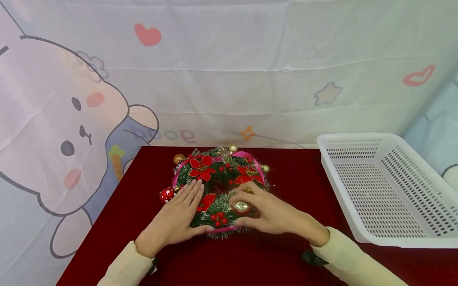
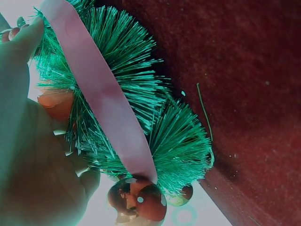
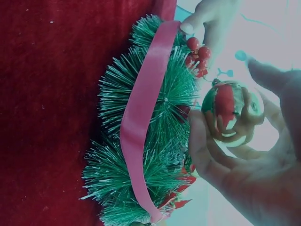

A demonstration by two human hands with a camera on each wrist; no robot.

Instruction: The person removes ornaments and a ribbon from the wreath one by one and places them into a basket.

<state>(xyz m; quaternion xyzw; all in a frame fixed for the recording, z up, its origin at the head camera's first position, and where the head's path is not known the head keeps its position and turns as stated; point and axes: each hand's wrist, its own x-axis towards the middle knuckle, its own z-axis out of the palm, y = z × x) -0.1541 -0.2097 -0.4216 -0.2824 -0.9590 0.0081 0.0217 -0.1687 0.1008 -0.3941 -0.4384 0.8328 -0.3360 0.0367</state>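
A green Christmas wreath (image 1: 222, 198) lies on the red cloth, trimmed with a pink ribbon (image 3: 141, 113), red poinsettias (image 1: 202, 168) and red berries (image 1: 219, 218). My left hand (image 1: 179, 214) rests on the wreath's left side, fingers straight and together, thumb at the near edge. Over the near right part, my right hand (image 1: 273, 208) has its thumb and fingers curved round a shiny gold bauble (image 1: 241, 207). In the right wrist view the same bauble (image 3: 230, 113) sits between thumb and fingers, its cap towards the berries. Whether it is fastened to the wreath, I cannot tell.
A white perforated plastic basket (image 1: 340, 190) stands at the right. Beside my left hand, a red spotted ball (image 1: 166, 194) sits at the wreath's left edge. Small gold balls (image 1: 233, 148) ring its far side. Behind the table hangs a printed cloth (image 1: 229, 79).
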